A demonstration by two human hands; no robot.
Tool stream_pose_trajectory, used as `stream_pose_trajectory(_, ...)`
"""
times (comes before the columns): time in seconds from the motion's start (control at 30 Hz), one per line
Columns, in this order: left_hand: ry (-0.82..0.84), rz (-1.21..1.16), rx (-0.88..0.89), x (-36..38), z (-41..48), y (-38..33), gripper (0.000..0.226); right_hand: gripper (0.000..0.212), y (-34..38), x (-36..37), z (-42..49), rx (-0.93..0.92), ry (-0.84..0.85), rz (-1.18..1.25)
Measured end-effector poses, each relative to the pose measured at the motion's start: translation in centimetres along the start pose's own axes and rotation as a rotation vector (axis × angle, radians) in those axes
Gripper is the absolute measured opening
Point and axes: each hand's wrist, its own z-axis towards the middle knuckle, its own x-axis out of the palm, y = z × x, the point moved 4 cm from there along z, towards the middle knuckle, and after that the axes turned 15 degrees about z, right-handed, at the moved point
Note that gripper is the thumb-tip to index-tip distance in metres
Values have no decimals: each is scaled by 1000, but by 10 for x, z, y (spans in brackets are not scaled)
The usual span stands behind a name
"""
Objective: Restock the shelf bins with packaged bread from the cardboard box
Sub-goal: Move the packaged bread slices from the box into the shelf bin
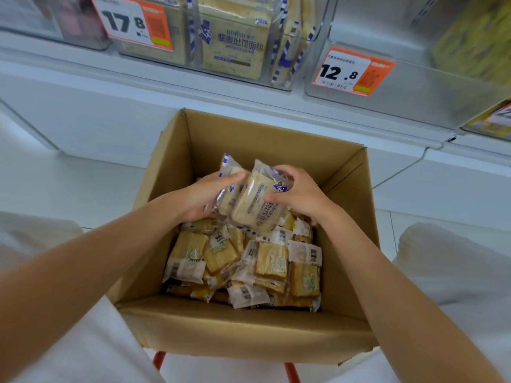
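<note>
Pale bread packs (253, 201) — clear film, purple print, held in cardboard box (249, 331)

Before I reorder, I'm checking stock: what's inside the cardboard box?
The cardboard box holds a pile of bread packs; the left hand and right hand grip purple-printed packs above it. Lower layers and the floor are covered.

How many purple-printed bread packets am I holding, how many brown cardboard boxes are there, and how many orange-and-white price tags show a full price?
Purple-printed clear plastic bread packets, held: 2
Brown cardboard box: 1
Orange-and-white price tags with a full readable price: 2
Total: 5
</note>
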Motion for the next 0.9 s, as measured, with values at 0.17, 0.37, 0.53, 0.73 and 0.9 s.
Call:
stream_pose_trajectory(0.17,16,-226,10,2,1,-2,41,84,11,-2,-2,-110,-302,82)
stream_pose_trajectory(0.37,188,-309,42,4,-4,-11,57,56,20,9,-2,-284,18,12)
stream_pose_trajectory(0.53,68,-246,21,3,-6,-16,44,93,21,12,0,-209,-89,8)
stream_pose_trajectory(0.73,-112,-139,91,-9,-7,-31,39,97,24,17,-2,103,18,578)
stream_pose_trajectory(0.9,-504,115,266,-20,-27,-79,42,67,75,8,-11,7,56,628)
